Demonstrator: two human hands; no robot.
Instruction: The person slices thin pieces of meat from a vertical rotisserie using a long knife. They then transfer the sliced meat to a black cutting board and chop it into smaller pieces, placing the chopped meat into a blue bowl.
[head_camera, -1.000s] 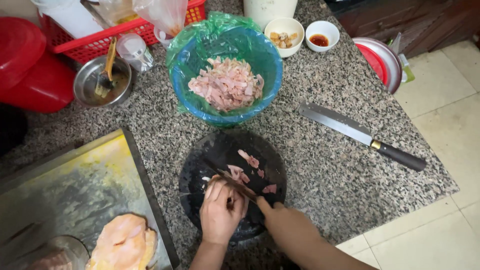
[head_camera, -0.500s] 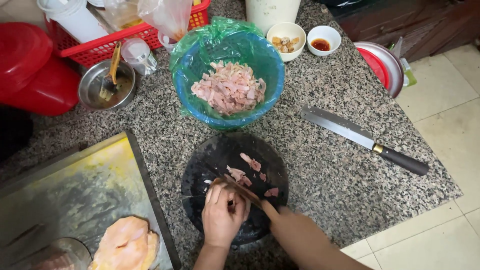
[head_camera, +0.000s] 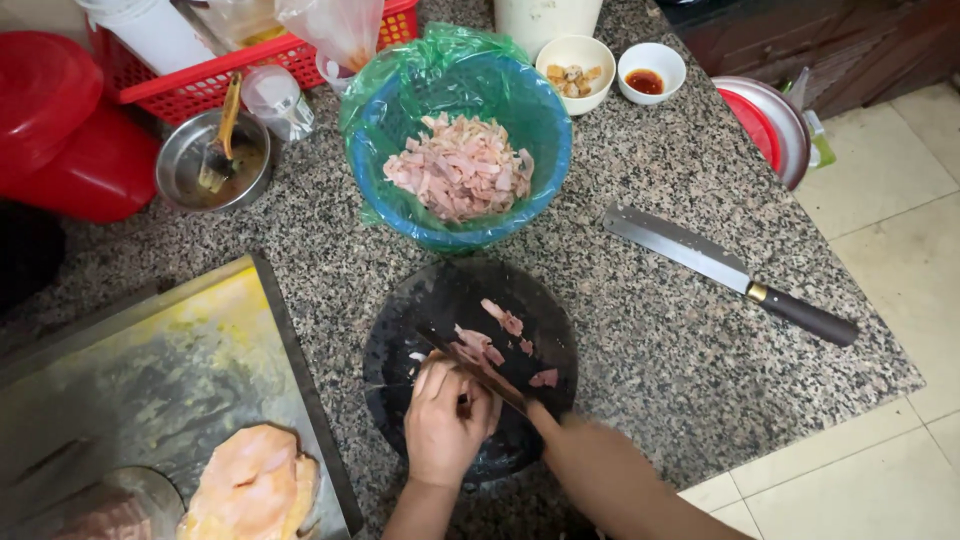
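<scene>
Pale pink meat (head_camera: 478, 345) is pinned under the curled left hand (head_camera: 445, 420) on the round black chopping board (head_camera: 400, 330) at the middle of the granite tabletop (head_camera: 650, 350). A slim knife (head_camera: 478, 366), clamped in the blurred right hand (head_camera: 580, 455), is worked just beside the fingertips (head_camera: 432, 372); a slip on the wet scraps could nick them.

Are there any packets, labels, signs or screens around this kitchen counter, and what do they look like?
No labels, signs or screens show.
Clear plastic bag: top edge, hanging over the red plastic basket; crumpled, see-through.
Green plastic bag liner: lining the round blue basket of chopped meat at top centre; thin, wrinkled.
</scene>
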